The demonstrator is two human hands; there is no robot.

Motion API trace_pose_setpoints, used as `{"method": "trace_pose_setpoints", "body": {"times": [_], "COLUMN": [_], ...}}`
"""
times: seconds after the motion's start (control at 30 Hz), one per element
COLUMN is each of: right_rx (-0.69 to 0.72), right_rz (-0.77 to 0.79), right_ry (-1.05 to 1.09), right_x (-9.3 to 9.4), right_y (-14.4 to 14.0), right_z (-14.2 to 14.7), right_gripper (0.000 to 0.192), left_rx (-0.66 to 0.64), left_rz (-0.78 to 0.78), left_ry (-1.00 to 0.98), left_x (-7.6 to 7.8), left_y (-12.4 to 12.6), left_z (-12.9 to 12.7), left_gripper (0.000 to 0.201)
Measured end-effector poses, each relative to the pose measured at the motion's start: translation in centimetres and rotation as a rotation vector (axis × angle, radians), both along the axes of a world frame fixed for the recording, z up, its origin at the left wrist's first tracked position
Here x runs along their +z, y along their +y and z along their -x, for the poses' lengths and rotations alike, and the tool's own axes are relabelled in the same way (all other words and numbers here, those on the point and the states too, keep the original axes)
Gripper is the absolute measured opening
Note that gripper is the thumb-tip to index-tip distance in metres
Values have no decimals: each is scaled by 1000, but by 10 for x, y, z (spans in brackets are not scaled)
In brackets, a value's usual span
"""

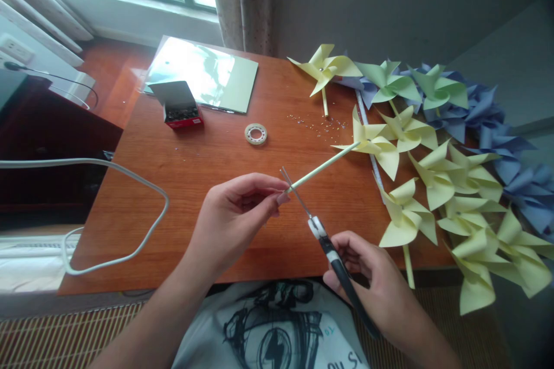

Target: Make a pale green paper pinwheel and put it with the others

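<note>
A slim pale yellow-green stick [324, 166], which looks like rolled paper, slants up to the right over the table. Its near end is pinched between the thumb and fingers of my left hand [240, 213]. In my right hand [363, 268] are scissors [318, 228] with black and white handles, seen nearly edge-on. Their thin metal blades reach up across the stick close to my left fingertips, the tips slightly apart. The stick's far end overlaps a yellow paper pinwheel [381, 147] in this view; I cannot tell whether they touch.
More yellow pinwheels [407, 213], green pinwheels [437, 87] and blue pinwheels [480, 106] crowd the right side. A tape roll [255, 134], a red box [184, 121] of small dark items and a glossy pack of sheets [242, 83] lie behind. A white cable [162, 213] loops at left.
</note>
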State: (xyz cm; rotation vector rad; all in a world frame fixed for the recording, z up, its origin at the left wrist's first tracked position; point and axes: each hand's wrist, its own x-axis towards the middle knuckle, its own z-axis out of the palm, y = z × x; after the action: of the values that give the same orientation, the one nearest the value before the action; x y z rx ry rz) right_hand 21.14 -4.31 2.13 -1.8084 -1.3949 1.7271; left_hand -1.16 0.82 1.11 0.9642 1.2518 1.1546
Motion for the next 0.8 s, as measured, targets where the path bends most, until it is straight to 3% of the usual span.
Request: {"method": "trace_pose_setpoints", "body": {"times": [0.8], "right_rx": [-45], "right_rz": [31], "right_ry": [56], "right_x": [-2], "right_y": [3], "right_z": [-1], "right_gripper": [28], "left_rx": [-42], "left_rz": [-49], "left_ry": [106], "left_x": [-5], "left_y": [0], "left_z": [0], "left_gripper": [9]}}
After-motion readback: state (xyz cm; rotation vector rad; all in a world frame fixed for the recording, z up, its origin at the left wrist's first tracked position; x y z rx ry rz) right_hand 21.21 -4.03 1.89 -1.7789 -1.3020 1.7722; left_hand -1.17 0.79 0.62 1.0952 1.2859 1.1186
